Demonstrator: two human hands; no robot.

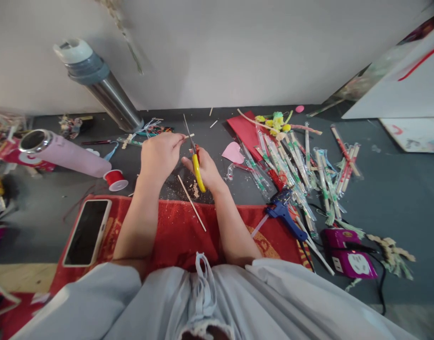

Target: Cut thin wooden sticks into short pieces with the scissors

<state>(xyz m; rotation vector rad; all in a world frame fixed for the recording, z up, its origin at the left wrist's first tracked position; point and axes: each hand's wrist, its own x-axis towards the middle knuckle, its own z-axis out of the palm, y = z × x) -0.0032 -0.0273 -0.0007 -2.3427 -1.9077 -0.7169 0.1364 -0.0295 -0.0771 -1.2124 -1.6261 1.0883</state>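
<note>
Our left hand [162,155] pinches a stick [191,136]; right hand [209,173] closed round scissors [197,171]. Our side of scissors: bits [195,190] cut, long stick [191,203] apparently left.

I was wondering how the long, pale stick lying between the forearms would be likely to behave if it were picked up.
The pale stick is probably light, being so thin. It looks fairly stiff, since it lies straight across the edge of the red cloth, though its slimness suggests it might snap if bent.
</note>
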